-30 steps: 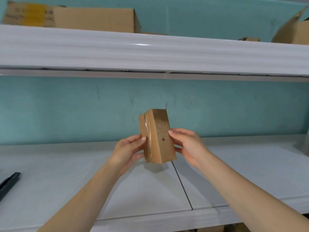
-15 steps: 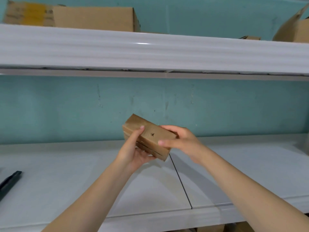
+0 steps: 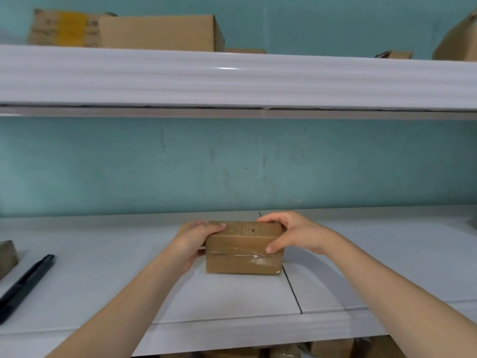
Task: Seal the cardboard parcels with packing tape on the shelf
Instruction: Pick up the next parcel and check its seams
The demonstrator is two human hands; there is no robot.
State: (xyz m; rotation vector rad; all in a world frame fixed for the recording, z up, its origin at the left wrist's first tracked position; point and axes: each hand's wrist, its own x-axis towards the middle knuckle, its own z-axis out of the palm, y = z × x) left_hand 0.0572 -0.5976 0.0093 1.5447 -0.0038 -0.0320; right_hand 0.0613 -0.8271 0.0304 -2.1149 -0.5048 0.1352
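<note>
Print on parcel (image 3: 242,251) unreadable, black tool (image 3: 25,282) cut off at left edge

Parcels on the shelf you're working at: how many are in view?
2. A taped parcel sits at the centre, gripped by the left hand and right hand. A second parcel is cut off at the left edge. More may lie outside the frame.

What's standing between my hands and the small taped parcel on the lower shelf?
Nothing visible. The left hand and right hand grip the parcel at its two ends, and it seems to rest on the lower shelf. The black tool lies well off to the left, apart from it.
</note>
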